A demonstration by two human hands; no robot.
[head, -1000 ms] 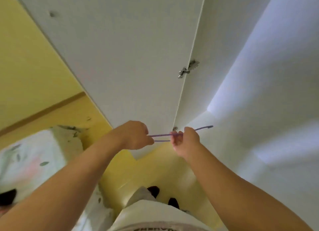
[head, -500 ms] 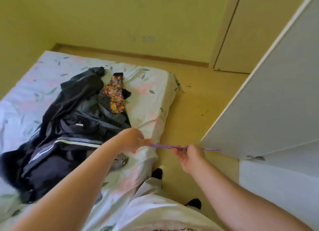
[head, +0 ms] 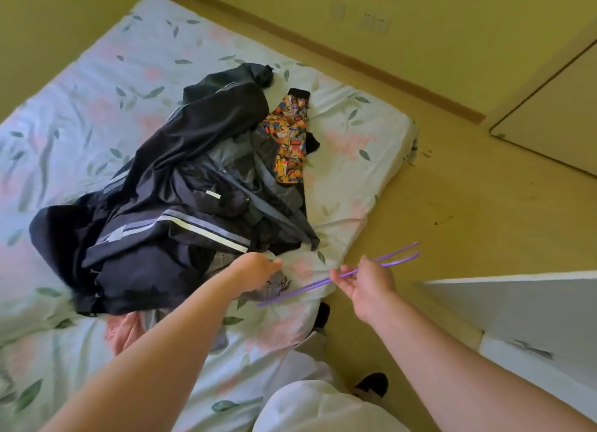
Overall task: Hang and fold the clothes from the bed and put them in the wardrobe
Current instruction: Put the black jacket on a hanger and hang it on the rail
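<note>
Right hand (head: 368, 286) pinches hanger (head: 307, 287); left hand (head: 258, 270), blurred, meets clothes (head: 181, 205), grip unclear.

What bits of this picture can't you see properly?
- Head view: the left hand hides its own fingertips, so whether it grips the checked cloth is unclear.
- The hanger in the right hand is blurred; one or two, cannot tell.
- The pink cloth is mostly under the dark pile and the left arm.
- The wardrobe door is cut off by the right edge.
</note>
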